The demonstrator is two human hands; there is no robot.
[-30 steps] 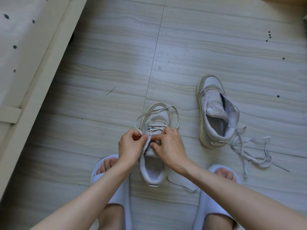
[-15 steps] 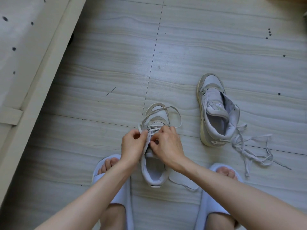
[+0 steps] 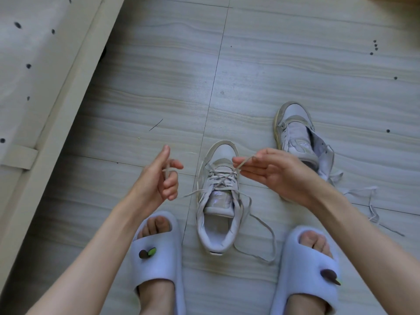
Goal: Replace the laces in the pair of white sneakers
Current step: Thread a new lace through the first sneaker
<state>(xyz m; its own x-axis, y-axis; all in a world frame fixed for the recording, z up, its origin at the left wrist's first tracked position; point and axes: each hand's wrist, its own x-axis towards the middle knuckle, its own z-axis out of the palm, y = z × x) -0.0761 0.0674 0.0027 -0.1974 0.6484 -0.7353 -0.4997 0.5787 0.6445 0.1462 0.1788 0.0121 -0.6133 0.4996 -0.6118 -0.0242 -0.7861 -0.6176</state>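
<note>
My left hand [image 3: 159,176] pinches one flat grey lace [image 3: 223,178] end | right hand [image 3: 275,172] pinches the other | white leather sneaker [image 3: 218,198] half-laced, strands crossed.

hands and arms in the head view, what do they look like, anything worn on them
Both forearms are bare to the bottom edge of the picture, with no sleeves in sight. The left hand and right hand wear no gloves, and no rings, watch or bracelets show on the fingers or wrists. The nails look short and unpainted.
</note>
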